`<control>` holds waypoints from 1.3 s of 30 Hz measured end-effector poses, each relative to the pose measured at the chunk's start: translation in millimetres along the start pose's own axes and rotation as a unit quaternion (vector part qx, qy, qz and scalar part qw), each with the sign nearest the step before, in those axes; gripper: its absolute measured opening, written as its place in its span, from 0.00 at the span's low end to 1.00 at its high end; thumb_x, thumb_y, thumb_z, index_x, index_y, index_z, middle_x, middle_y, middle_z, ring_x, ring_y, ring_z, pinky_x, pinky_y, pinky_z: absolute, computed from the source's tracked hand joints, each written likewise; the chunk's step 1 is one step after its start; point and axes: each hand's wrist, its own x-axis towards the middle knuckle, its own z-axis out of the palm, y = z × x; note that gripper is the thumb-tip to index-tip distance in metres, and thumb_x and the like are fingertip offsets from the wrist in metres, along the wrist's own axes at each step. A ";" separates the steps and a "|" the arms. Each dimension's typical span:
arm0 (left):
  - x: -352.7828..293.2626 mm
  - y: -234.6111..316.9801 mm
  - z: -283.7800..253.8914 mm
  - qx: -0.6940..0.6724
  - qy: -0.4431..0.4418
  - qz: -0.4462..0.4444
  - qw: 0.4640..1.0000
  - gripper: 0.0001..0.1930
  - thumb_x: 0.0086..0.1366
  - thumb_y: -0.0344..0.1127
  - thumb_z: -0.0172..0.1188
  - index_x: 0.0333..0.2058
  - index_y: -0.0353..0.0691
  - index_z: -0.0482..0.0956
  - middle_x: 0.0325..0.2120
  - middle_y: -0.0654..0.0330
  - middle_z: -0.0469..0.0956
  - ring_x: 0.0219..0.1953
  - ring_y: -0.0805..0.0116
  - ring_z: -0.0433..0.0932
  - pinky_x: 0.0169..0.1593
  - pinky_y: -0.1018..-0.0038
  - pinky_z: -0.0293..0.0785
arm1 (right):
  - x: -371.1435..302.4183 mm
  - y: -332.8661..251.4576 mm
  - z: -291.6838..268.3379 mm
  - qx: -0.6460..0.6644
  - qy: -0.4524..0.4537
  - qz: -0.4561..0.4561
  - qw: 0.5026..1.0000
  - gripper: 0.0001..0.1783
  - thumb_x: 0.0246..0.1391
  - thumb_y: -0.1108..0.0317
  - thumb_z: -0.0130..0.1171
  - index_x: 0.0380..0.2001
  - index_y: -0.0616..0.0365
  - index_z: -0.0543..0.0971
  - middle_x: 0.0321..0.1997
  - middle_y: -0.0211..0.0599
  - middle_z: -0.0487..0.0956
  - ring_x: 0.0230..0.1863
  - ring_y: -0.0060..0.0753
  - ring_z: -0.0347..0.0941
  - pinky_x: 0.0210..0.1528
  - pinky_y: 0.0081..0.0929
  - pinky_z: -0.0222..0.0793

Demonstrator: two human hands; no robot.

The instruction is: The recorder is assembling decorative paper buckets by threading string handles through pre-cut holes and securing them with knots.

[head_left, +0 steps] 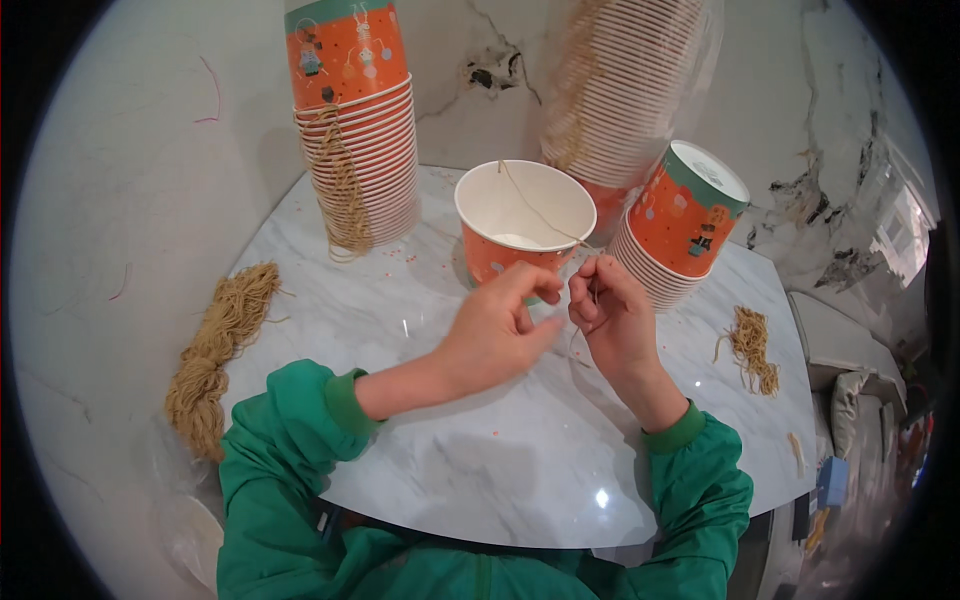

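An orange paper cup [488,252] with a white inside stands upright at the middle of the table. A thin tan string [540,213] hangs over its rim and runs to my right hand [617,315]. That hand is closed, pinching the string between thumb and fingers just in front of the cup, and a loose end dangles below. Beside it, almost touching the cup's front, is my left hand [500,325]. Its fingers are bent, with the thumb held apart and slightly blurred, and I see nothing in it.
A tall cup stack [352,130] draped with tan strings stands at the far left. Behind is a bagged cup stack [625,80]; a shorter, tilted stack [680,225] is at right. String bundles lie at the left edge [222,350] and right side [752,350] of the marble-patterned table [480,470].
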 end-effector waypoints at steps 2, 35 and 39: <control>-3.7 -2.5 10.6 -0.056 -0.044 -0.076 0.995 0.25 0.60 0.32 0.65 0.54 0.31 0.67 0.45 0.50 0.77 0.23 0.76 0.76 0.28 0.76 0.72 | -1.1 -1.7 0.9 0.020 0.002 0.004 1.000 0.11 0.66 0.61 0.48 0.36 0.58 0.73 0.27 0.33 0.75 0.22 0.20 0.60 0.25 0.21 0.56; 20.0 -10.9 12.6 -0.178 -0.161 -0.263 0.934 0.13 0.65 0.35 0.61 0.46 0.36 0.75 0.20 0.68 0.75 0.19 0.82 0.71 0.22 0.81 0.63 | 5.0 -9.7 -11.8 0.070 0.033 0.012 0.997 0.09 0.64 0.64 0.50 0.35 0.58 0.73 0.23 0.30 0.71 0.20 0.18 0.54 0.22 0.19 0.51; 26.9 -11.2 1.2 -0.138 -0.126 -0.202 0.962 0.08 0.67 0.36 0.61 0.33 0.37 0.77 0.19 0.70 0.72 0.19 0.84 0.69 0.22 0.82 0.62 | 10.8 -10.4 -24.9 0.085 0.029 0.014 0.996 0.09 0.64 0.65 0.51 0.36 0.59 0.73 0.25 0.30 0.72 0.20 0.18 0.55 0.23 0.19 0.52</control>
